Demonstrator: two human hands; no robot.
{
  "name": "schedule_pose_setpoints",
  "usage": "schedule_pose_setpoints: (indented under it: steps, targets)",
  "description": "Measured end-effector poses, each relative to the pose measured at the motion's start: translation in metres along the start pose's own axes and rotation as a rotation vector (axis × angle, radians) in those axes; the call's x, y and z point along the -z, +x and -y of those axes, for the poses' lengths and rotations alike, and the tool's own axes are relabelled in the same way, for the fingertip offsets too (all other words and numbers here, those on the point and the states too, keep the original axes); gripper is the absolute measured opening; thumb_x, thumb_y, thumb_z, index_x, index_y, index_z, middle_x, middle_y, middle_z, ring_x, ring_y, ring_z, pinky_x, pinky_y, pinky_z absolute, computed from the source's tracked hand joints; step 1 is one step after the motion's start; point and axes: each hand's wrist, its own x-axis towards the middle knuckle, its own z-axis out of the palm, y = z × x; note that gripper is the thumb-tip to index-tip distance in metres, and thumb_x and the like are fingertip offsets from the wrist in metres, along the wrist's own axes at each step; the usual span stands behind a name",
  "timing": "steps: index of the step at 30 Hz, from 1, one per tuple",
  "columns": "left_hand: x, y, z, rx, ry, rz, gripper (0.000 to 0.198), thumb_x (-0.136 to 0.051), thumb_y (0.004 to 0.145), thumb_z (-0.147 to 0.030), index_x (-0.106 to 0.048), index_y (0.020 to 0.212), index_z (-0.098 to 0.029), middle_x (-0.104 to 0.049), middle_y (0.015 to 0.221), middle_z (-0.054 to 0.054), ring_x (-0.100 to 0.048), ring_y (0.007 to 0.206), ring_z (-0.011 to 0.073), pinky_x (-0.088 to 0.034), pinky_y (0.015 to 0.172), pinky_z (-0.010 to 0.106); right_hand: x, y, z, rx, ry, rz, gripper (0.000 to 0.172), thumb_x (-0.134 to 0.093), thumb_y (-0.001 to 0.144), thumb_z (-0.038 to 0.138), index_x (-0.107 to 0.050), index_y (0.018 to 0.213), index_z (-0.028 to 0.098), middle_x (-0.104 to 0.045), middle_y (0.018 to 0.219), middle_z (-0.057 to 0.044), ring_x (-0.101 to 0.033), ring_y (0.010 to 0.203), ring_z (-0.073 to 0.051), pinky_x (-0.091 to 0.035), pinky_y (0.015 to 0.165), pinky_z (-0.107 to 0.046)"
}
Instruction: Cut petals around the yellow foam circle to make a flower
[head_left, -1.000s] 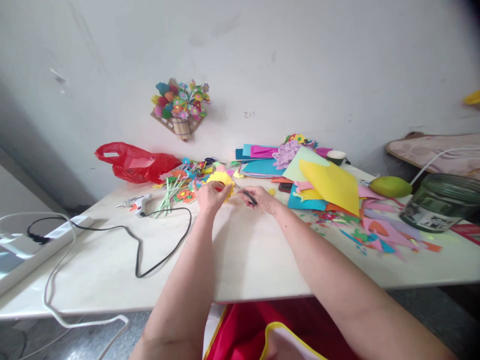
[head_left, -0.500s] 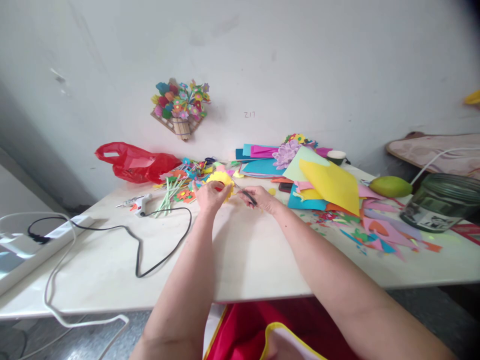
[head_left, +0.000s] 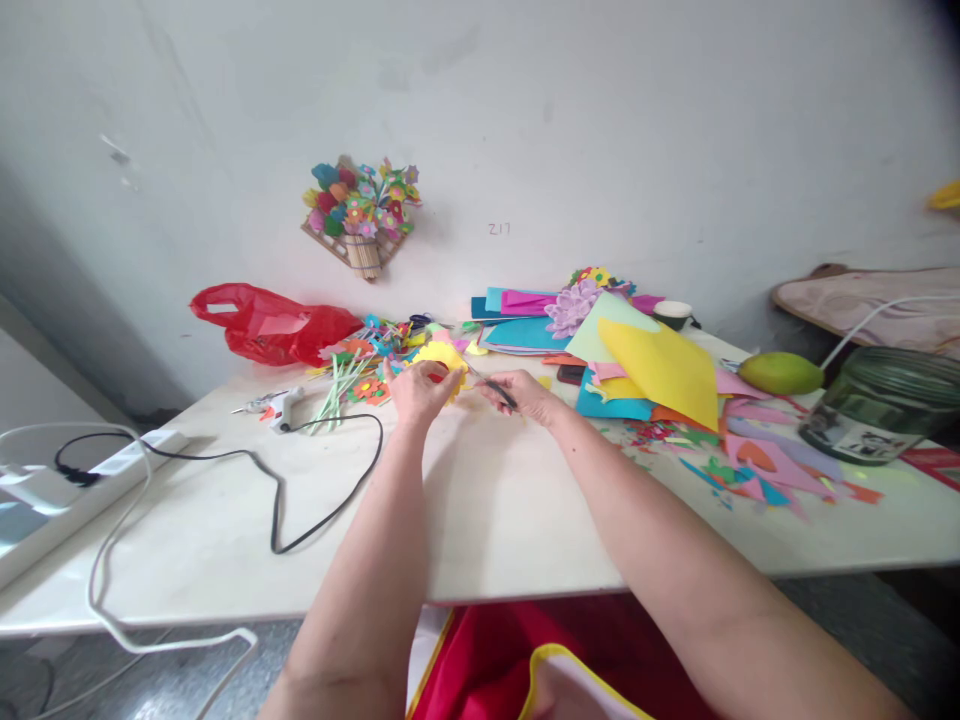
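My left hand (head_left: pixel 421 392) pinches a yellow foam flower (head_left: pixel 442 354) with a scalloped edge and a red part at its middle. Closed around dark-handled scissors (head_left: pixel 501 393) is my right hand (head_left: pixel 527 396); the blades point up and left, at the flower's right edge. Whether the blades touch the foam I cannot tell. Part of the flower is hidden behind my left fingers. Small yellow scraps lie on the table under the scissors. Left of my left hand lie orange foam flowers (head_left: pixel 367 389) and pale green sticks (head_left: pixel 337 388).
A white glue gun (head_left: pixel 285 408) with a black cord lies at left, near a power strip (head_left: pixel 142 455) and a red plastic bag (head_left: pixel 274 330). Coloured foam sheets (head_left: pixel 660 375), scraps, a mango (head_left: pixel 781 372) and a glass jar (head_left: pixel 877 405) occupy the right side.
Hardly anything differs. The scissors and my right hand have shifted very slightly; my left hand keeps its hold on the yellow flower.
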Motion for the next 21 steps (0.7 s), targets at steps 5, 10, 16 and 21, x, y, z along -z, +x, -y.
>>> schedule_pose_setpoints:
  steps: [5, 10, 16, 21]
  targets:
    - [0.001, -0.002, 0.001, -0.042, -0.012, -0.021, 0.026, -0.055, 0.075, -0.044, -0.066, 0.061, -0.025, -0.073, 0.081, 0.001, -0.066, 0.079, 0.0208, -0.003, 0.112, 0.051, 0.001, -0.002, 0.003, -0.014, -0.014, -0.001, 0.026, -0.062, 0.070, 0.039, -0.064, 0.073, 0.013, -0.048, 0.051, 0.004, -0.041, 0.042, -0.006, -0.029, 0.040, -0.020]
    - [0.002, -0.002, 0.000, -0.045, -0.003, -0.024, 0.028, -0.055, 0.075, -0.045, -0.066, 0.060, -0.025, -0.073, 0.080, 0.001, -0.066, 0.078, 0.0207, -0.002, 0.112, 0.050, 0.001, -0.003, 0.004, -0.009, -0.049, 0.005, 0.027, -0.060, 0.072, 0.039, -0.063, 0.070, 0.013, -0.047, 0.051, 0.004, -0.040, 0.042, -0.005, -0.028, 0.039, -0.020]
    - [0.003, -0.002, 0.000, -0.053, 0.024, -0.022, 0.031, -0.055, 0.076, -0.048, -0.065, 0.059, -0.025, -0.072, 0.077, 0.001, -0.066, 0.077, 0.0211, -0.004, 0.112, 0.050, 0.003, 0.002, -0.002, -0.036, 0.005, 0.002, 0.030, -0.062, 0.070, 0.042, -0.064, 0.070, 0.012, -0.046, 0.052, 0.004, -0.040, 0.043, -0.005, -0.029, 0.040, -0.020]
    - [0.002, -0.002, 0.002, -0.087, 0.016, -0.022, 0.031, -0.055, 0.075, -0.050, -0.066, 0.060, -0.025, -0.073, 0.079, 0.001, -0.065, 0.078, 0.0208, -0.005, 0.112, 0.049, 0.007, 0.005, -0.007, -0.055, 0.033, 0.021, 0.028, -0.063, 0.070, 0.039, -0.066, 0.078, 0.012, -0.047, 0.054, 0.004, -0.042, 0.044, -0.005, -0.028, 0.039, -0.019]
